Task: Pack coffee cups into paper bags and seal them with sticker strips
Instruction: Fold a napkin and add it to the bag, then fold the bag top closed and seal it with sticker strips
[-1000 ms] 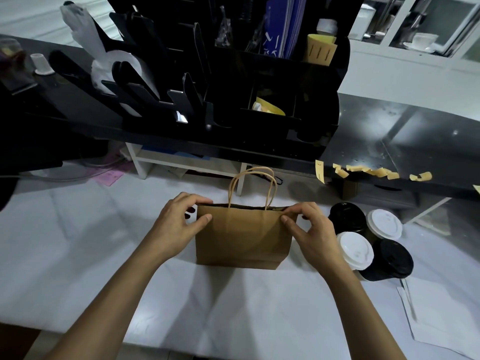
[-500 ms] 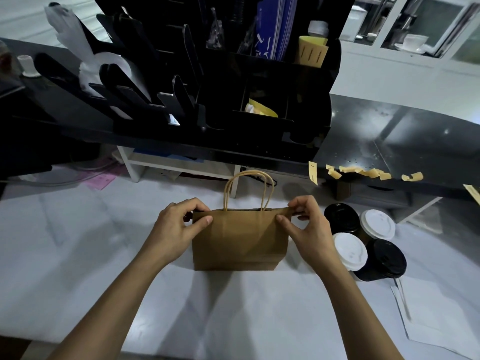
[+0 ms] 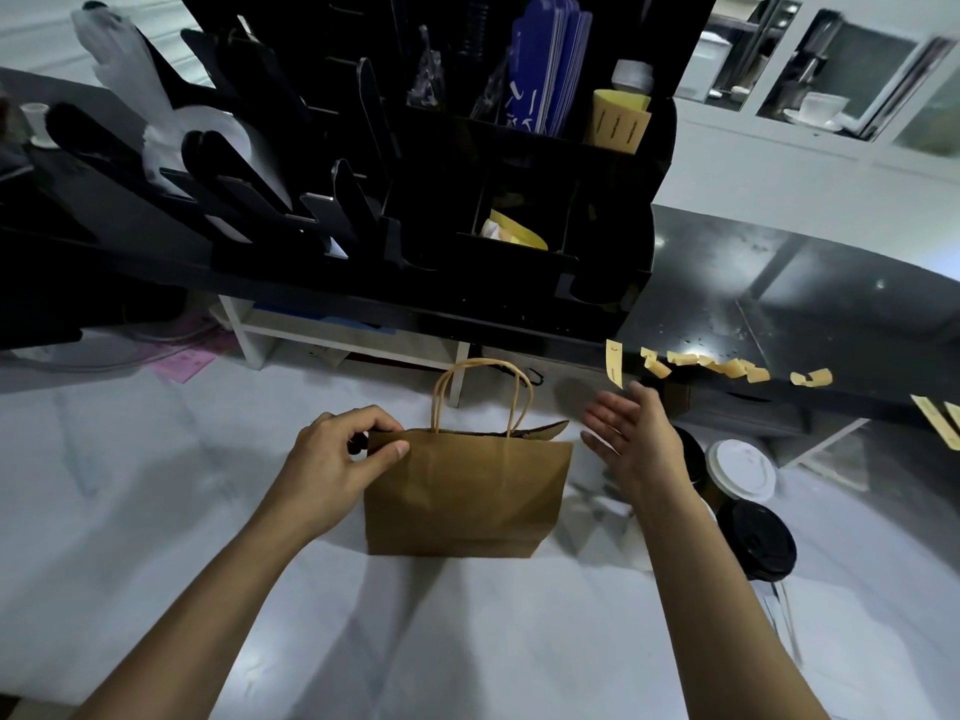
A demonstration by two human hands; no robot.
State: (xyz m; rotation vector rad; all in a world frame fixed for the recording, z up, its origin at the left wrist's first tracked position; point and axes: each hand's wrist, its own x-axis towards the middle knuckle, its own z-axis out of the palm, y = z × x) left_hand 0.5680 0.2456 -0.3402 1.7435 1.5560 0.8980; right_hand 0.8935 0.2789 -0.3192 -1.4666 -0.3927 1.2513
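Note:
A brown paper bag [image 3: 462, 493] with twisted paper handles stands upright on the white counter [image 3: 156, 485]. My left hand [image 3: 337, 457] pinches the bag's top left corner. My right hand [image 3: 631, 441] hovers with straight fingers just right of the bag's top edge, touching nothing, below a yellow sticker strip [image 3: 614, 362] hanging from the black shelf edge. Further yellow sticker strips [image 3: 727, 367] lie along that edge. Coffee cups stand to the right: one with a white lid [image 3: 743, 470], one with a black lid [image 3: 758, 545], another partly hidden behind my right hand.
A black organizer rack [image 3: 467, 200] with sleeves, lids and blue packets fills the raised dark shelf [image 3: 805, 304] behind the bag. White paper sheets [image 3: 857, 615] lie at the counter's right. A pink slip [image 3: 184, 363] lies at the back left.
My right hand has let go of the bag's top right corner and lifted up and to the right, fingers now straight. My left hand keeps its pinch on the left corner.

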